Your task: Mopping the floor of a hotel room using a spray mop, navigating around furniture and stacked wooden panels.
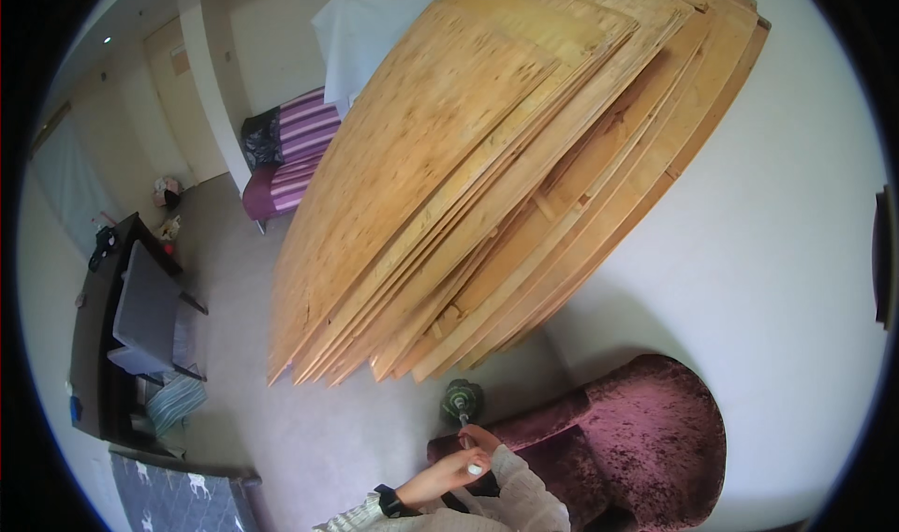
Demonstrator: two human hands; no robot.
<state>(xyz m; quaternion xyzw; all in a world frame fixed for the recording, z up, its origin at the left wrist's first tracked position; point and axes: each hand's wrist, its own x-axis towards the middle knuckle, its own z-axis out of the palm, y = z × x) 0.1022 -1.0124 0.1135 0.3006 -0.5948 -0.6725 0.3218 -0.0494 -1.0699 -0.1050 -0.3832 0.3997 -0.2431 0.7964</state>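
Note:
Both hands are on the pole of a floor mop (pixel 462 404), whose round green head rests on the floor below the plywood stack. My left hand (pixel 449 474), with a dark band on the wrist, is closed around the pole's upper end; the white tip of the pole shows beside its fingers. Farther down the pole, nearer the mop head, my right hand (pixel 480 436) grips it. Leaning against the wall ahead is a large stack of plywood sheets (pixel 421 145), its lower corners close to the mop head.
A burgundy velvet chaise (pixel 653 441) stands close on the right. To the left are a dark desk (pixel 95 321), a grey chair (pixel 147 307) and a grey patterned cover (pixel 175 497). A purple striped sofa (pixel 305 138) is behind the plywood's left side.

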